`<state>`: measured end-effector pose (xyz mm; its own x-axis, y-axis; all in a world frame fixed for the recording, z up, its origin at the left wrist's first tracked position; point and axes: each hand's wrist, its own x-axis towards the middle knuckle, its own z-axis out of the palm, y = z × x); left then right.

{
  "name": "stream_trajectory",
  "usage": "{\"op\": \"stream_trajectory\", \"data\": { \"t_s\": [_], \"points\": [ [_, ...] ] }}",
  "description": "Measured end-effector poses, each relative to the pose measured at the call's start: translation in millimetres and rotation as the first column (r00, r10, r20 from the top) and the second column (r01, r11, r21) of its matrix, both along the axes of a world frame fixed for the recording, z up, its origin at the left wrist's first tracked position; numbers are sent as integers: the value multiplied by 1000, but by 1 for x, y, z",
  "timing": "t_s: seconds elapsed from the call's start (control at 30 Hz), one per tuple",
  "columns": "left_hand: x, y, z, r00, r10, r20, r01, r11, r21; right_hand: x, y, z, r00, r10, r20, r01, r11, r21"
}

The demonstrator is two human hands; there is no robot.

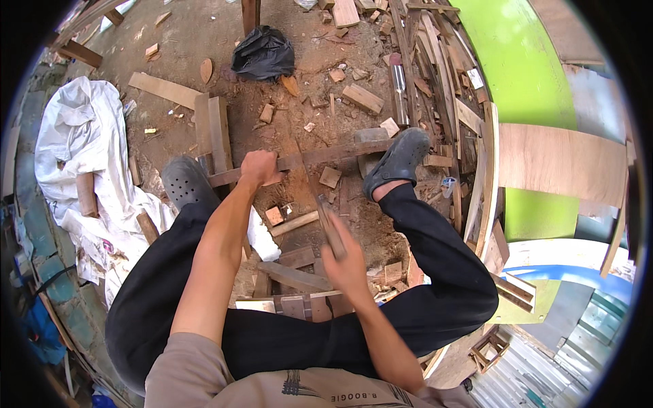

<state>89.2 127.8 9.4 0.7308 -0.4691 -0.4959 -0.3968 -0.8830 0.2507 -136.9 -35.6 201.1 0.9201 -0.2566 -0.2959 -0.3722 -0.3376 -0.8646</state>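
A long brown wooden strip (333,154) lies crosswise between my feet. My left hand (260,168) is closed round it, left of its middle. In my right hand (347,262) is the wooden handle of a handsaw (331,234), held tight. The saw's narrow blade (313,183) points away from me and meets the strip a little right of my left hand. My right clog (401,160) is at the strip's right end, by a grey block (371,134). My left clog (187,182) is close to its left end.
Wood offcuts (362,98) litter the dirt floor. A black plastic bag (264,54) lies beyond the strip. On the left is a white sheet (85,143). Long boards (442,75) and a green panel (524,61) stand along the right. More offcuts (296,277) lie between my legs.
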Motion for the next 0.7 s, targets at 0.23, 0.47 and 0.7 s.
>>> {"op": "stream_trajectory", "data": {
  "t_s": [0.23,0.47,0.7],
  "points": [
    [-7,-27,10,999,-17,-30,16,998,-62,49,-3,-39,994,-92,-62,95,995,39],
    [-5,-1,-1,1000,18,11,-18,999,-30,-48,-8,51,998,24,-66,-23,1000,19],
    [-4,-31,0,999,-45,12,46,996,-71,53,-17,-54,995,-98,-16,98,995,14]
  ]
}}
